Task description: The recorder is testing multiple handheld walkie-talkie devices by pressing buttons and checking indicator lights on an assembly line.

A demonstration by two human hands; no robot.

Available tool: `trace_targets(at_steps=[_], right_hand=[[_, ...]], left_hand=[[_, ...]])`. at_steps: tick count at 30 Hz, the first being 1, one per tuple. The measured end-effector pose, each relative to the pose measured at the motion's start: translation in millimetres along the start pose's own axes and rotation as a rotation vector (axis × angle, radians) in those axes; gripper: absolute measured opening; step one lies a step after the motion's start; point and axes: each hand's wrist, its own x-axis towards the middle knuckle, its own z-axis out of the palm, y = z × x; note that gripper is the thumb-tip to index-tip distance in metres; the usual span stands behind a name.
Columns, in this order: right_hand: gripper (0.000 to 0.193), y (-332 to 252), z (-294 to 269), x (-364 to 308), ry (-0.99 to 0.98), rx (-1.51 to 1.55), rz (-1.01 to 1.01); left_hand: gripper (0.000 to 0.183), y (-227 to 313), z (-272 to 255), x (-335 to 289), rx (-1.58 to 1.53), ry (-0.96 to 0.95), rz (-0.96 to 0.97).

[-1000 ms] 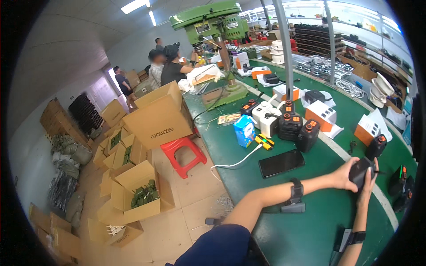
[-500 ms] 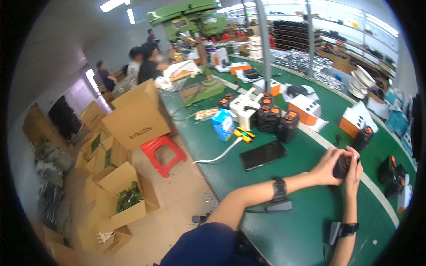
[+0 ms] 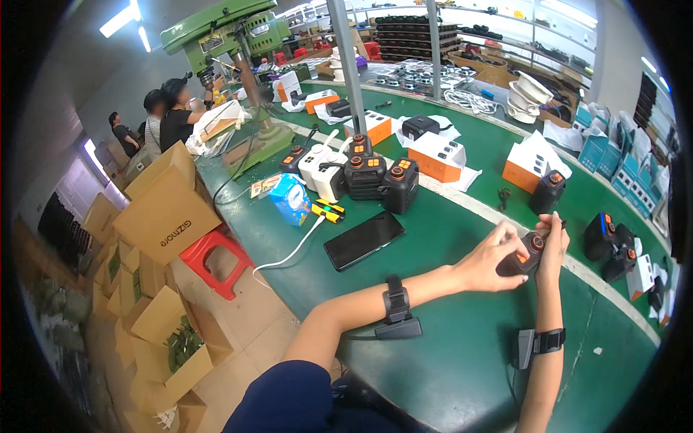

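Over the right side of the green bench, I hold a small black boxy device (image 3: pixel 533 244) with orange-ringed knobs on top. My left hand (image 3: pixel 485 261) grips its left side, the index finger bent onto the orange part of its top. The fingers of my right hand (image 3: pixel 551 249) wrap the opposite side. Just beyond my hands stands a similar black device (image 3: pixel 548 193). More of these devices (image 3: pixel 401 185) cluster to the left beside a white multi-socket block (image 3: pixel 323 173). A black phone (image 3: pixel 364 240) lies flat left of my hands.
White-and-orange boxes (image 3: pixel 437 156) line the far side of the bench (image 3: pixel 447 346). A blue box (image 3: pixel 290 199) and a yellow-black gadget (image 3: pixel 328 211) with a white cable lie left. Cartons (image 3: pixel 162 206) and a red stool (image 3: pixel 216 263) flank the bench. Two people work near a green drill press (image 3: pixel 253 137).
The view has swung right, so everything sits further left in it. My left fingers have lifted and bent onto the device's top, which now shows more plainly.
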Motion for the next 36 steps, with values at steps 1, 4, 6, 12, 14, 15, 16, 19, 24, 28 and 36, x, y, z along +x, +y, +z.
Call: trace_targets(at_steps=[1, 4, 6, 12, 14, 15, 16, 19, 24, 28, 36], right_hand=[[0.036, 1.1, -1.8, 1.6, -0.009, -0.010, 0.024], [0.035, -0.1, -7.9, 5.8, -0.113, -0.031, -0.038], [0.031, -4.1, -9.9, 8.0, -0.164, -0.017, -0.042], [0.022, -29.5, -15.1, 7.8, -0.575, -0.271, 0.088], [0.024, -38.3, -14.8, 4.9, -0.634, -0.310, 0.080], [0.025, -41.8, -13.2, 3.2, -0.671, -0.355, 0.064], [0.026, -45.8, -11.5, 1.0, -0.702, -0.415, 0.049], [0.027, -56.7, -5.1, -6.6, -0.743, -0.427, 0.029], [0.026, -69.3, 3.8, -22.9, -0.868, -0.470, -0.039], [0.027, -74.8, 6.1, -26.0, -0.904, -0.445, -0.070], [0.024, -75.8, -1.3, -27.6, -1.211, -0.670, -0.492]], left_hand=[[0.045, 3.1, 1.5, -1.0, -0.064, -0.059, -0.019], [0.046, 13.8, 5.5, -3.6, -0.128, -0.064, 0.000], [0.047, 21.4, 7.2, -6.2, -0.146, -0.077, 0.015], [0.047, 40.6, 16.1, -13.5, -0.174, -0.236, 0.118], [0.046, 42.9, 20.9, -14.2, -0.136, -0.227, 0.127], [0.046, 42.9, 22.5, -15.1, -0.102, -0.223, 0.135], [0.046, 42.9, 23.6, -15.6, -0.100, -0.215, 0.128], [0.052, 39.7, 24.6, -15.5, 0.146, -0.158, 0.254], [0.062, 40.1, 27.2, -14.4, 0.189, -0.271, 0.179], [0.066, 41.1, 27.7, -15.9, 0.180, -0.298, 0.149], [0.052, 27.9, 29.7, -19.9, 0.290, -0.355, 0.224]])
